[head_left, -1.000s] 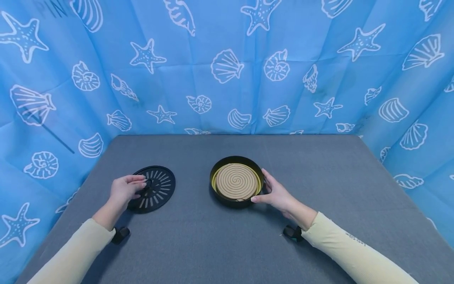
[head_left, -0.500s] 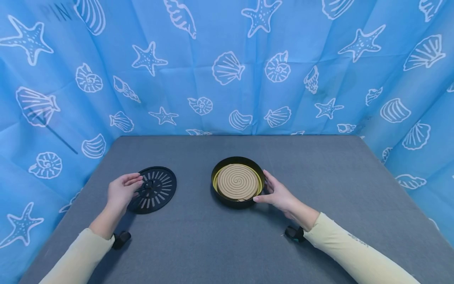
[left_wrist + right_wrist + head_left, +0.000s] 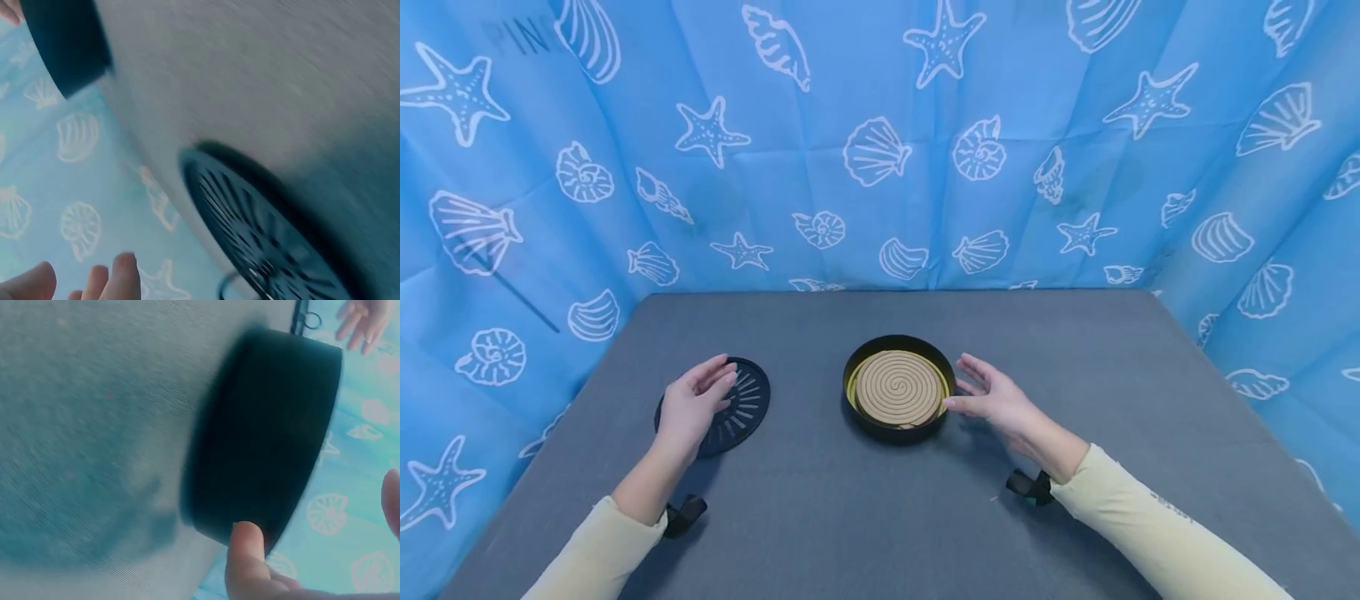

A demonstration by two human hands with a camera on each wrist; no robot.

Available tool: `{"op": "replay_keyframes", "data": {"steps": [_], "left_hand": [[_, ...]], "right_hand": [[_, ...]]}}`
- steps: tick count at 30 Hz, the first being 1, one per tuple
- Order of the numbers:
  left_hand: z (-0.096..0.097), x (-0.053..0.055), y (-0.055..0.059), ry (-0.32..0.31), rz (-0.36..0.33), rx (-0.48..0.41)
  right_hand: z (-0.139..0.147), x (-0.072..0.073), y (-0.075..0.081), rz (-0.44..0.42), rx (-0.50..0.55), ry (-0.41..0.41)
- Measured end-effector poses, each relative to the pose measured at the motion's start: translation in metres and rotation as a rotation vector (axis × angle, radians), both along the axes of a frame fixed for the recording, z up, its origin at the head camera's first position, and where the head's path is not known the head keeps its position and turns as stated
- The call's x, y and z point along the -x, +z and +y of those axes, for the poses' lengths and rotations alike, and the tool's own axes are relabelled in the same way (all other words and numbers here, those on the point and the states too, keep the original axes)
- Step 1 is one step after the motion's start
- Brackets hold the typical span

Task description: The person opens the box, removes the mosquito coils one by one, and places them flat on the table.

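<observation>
A black round tin (image 3: pixel 871 427) with a yellow inside rests on the table, and a tan mosquito coil (image 3: pixel 898 388) lies in it. To its left lies a round black slotted lid (image 3: pixel 749 410); a small ring handle (image 3: pixel 312 321) shows on it in the right wrist view. My left hand (image 3: pixel 691 415) hovers over the lid, its fingers apart from it and holding nothing. My right hand (image 3: pixel 1006 412) is at the tin's right side with fingers spread. Its thumb is close to the tin's wall (image 3: pixel 262 431); whether it touches, I cannot tell.
A grey cloth-covered table (image 3: pixel 820 517) lies under everything. Behind it and at both sides hangs a blue curtain (image 3: pixel 775 192) with white shells and starfish. A black wrist strap (image 3: pixel 685 515) shows at the left wrist, another strap (image 3: pixel 1028 487) at the right.
My left hand has let go of the lid's handle and moved up and to the right over the lid. My right hand has eased slightly away from the tin, which stays in place.
</observation>
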State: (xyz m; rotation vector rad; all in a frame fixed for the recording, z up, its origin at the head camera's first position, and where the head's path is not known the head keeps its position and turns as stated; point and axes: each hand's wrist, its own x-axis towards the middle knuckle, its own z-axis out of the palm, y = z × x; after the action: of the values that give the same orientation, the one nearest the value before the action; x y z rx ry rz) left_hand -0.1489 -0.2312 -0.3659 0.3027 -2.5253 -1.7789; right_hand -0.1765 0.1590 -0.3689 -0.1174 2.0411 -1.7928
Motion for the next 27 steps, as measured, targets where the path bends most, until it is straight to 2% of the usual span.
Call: {"op": "replay_keyframes", "data": {"steps": [3, 6, 10, 15, 20, 27], "left_hand": [[0.012, 0.001, -0.001, -0.080, -0.021, -0.058], [0.025, 0.004, -0.003, -0.134, -0.051, -0.122], [0.045, 0.009, -0.007, -0.183, -0.090, -0.212], [0.069, 0.018, -0.012, -0.235, -0.124, -0.321], [0.087, 0.026, -0.017, -0.253, -0.146, -0.376], [0.108, 0.035, -0.023, -0.208, -0.158, -0.407]], "right_hand": [[0.001, 0.001, 0.007, 0.012, 0.004, -0.024], [0.002, 0.003, 0.012, 0.010, 0.035, -0.049], [0.001, 0.008, 0.018, -0.016, 0.107, -0.058], [-0.002, 0.015, 0.022, -0.050, 0.183, -0.029], [-0.006, 0.021, 0.023, -0.093, 0.218, -0.014], [-0.009, 0.028, 0.024, -0.120, 0.225, -0.001]]}}
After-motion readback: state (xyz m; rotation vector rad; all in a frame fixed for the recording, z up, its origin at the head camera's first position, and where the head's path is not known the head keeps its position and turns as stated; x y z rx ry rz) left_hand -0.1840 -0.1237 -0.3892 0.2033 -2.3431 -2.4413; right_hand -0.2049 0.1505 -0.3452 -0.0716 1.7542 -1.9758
